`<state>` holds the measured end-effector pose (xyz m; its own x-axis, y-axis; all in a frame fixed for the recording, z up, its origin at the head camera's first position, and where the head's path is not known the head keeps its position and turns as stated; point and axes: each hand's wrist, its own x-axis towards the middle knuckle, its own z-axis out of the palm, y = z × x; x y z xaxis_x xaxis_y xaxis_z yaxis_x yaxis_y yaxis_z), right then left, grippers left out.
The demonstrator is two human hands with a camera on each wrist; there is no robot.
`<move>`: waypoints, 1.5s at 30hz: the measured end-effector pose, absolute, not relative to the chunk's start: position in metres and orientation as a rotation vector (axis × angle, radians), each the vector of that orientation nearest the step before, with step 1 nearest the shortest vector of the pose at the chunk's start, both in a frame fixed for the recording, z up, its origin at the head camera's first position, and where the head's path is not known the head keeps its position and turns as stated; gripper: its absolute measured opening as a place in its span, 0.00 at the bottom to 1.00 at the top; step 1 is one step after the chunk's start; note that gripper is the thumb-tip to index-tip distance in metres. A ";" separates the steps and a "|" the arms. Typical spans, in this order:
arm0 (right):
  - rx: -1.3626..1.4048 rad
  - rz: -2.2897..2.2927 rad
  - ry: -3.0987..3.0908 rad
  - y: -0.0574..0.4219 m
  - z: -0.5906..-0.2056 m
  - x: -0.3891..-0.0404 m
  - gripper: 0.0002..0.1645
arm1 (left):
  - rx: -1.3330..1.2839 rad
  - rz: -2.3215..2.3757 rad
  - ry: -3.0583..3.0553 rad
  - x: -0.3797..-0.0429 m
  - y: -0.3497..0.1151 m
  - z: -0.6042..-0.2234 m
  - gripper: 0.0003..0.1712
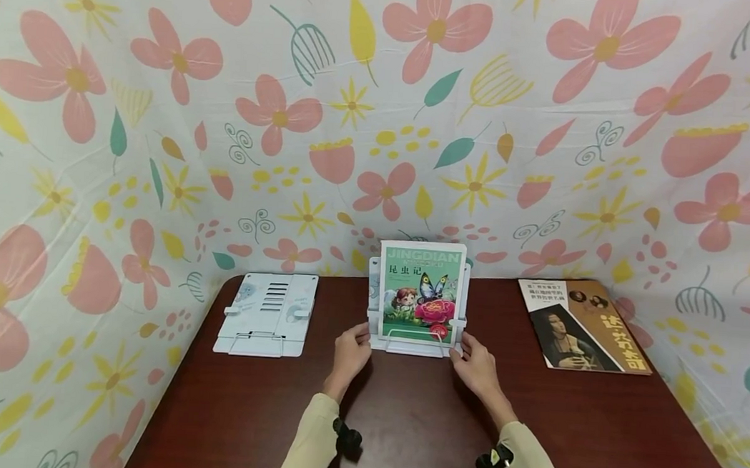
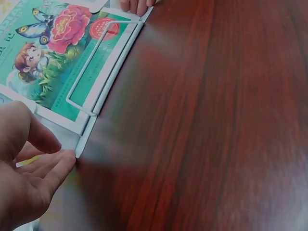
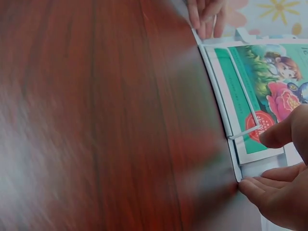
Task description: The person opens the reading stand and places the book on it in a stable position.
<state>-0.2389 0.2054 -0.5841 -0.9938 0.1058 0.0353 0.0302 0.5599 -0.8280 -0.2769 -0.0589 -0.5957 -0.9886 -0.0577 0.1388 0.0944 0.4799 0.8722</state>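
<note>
A white book stand (image 1: 377, 344) stands tilted up at the table's back edge. On it leans a green children's book (image 1: 418, 287) with a butterfly, a girl and a pink flower on its cover. A white wire holder (image 2: 81, 79) crosses the lower front of the book. My left hand (image 1: 351, 353) grips the stand's lower left corner, fingertips at its bottom edge. At the lower right corner, my right hand (image 1: 473, 369) holds the stand in the same way, its thumb (image 3: 276, 137) in front of the book. How firmly the thumbs press is hidden.
A second white book stand (image 1: 267, 315) lies folded flat on the left of the brown wooden table (image 1: 402, 422). To the right lies a brown and white book (image 1: 582, 325) with a portrait. A flower-patterned cloth (image 1: 326, 188) hangs behind and along the sides.
</note>
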 end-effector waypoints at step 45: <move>-0.208 1.383 -2.752 0.275 -0.598 -0.264 0.51 | -0.323 -1.588 -2.973 -0.314 0.032 -0.588 0.46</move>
<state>-0.2640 0.2747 -0.5979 -0.9894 0.1444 -0.0119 0.0958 0.5896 -0.8020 -0.3140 0.0316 -0.5882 -0.9523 0.2786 -0.1247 0.0512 0.5486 0.8345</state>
